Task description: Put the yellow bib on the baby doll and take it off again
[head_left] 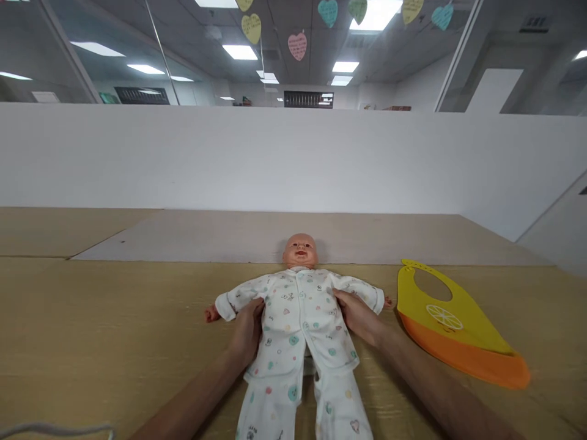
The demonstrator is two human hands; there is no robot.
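Observation:
A baby doll (293, 315) lies on its back on the wooden table, head away from me and arms spread to both sides. It wears white pyjamas with small coloured prints, the top fastened down the front and parted at the hem. My left hand (248, 330) grips the doll's side below its armpit, fingers tucked mostly underneath. On the opposite side, my right hand (359, 315) holds the torso below the other armpit, thumb towards the chest and the other fingers hidden. The doll's lower legs run out of view at the bottom.
A yellow bib (463, 311) with an orange pocket lies flat to the right of the doll. A grey cable (59, 429) shows at the lower left of the table (114, 324). Behind stands a white partition (275, 159) with glass above, bearing heart-shaped notes.

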